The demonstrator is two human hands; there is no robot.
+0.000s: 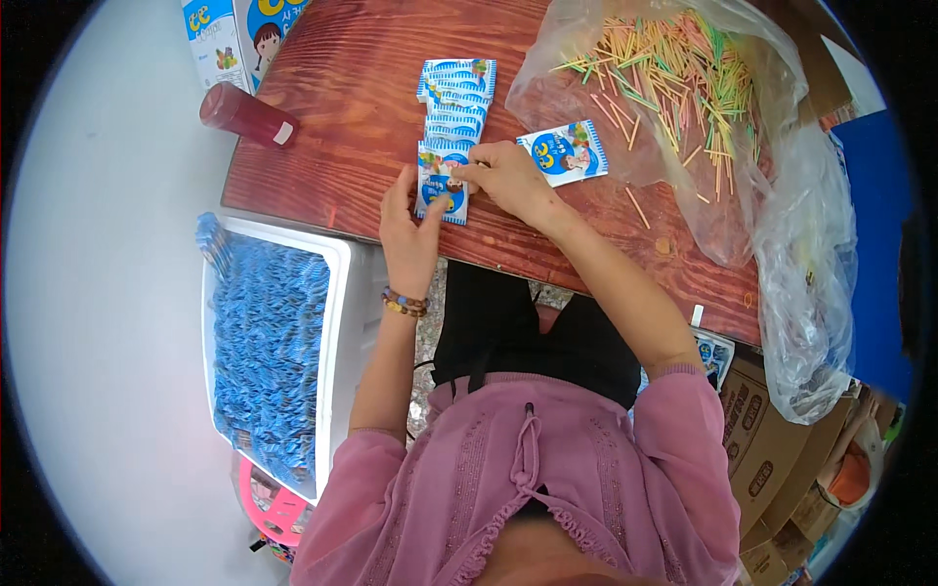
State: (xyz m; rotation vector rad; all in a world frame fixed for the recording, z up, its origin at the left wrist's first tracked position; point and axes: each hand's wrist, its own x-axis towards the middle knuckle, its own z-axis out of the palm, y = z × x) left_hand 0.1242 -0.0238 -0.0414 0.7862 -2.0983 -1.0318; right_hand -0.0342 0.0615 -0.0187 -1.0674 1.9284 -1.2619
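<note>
Near the table's front edge lies a small blue-and-white printed packet, at the near end of an overlapping row of similar packets. My left hand holds its left side, thumb over the front, fingers along the edge. From the right, my right hand grips the packet's right edge between thumb and bent fingers. Partly behind that hand, another blue-and-white packet lies flat on its own. Whether the held packet is sealed, I cannot tell.
Thin pastel sticks heap on a clear plastic bag at the right of the reddish wooden table. A red bottle and a printed carton stand far left. Beside my left arm, a white foam box holds blue packets.
</note>
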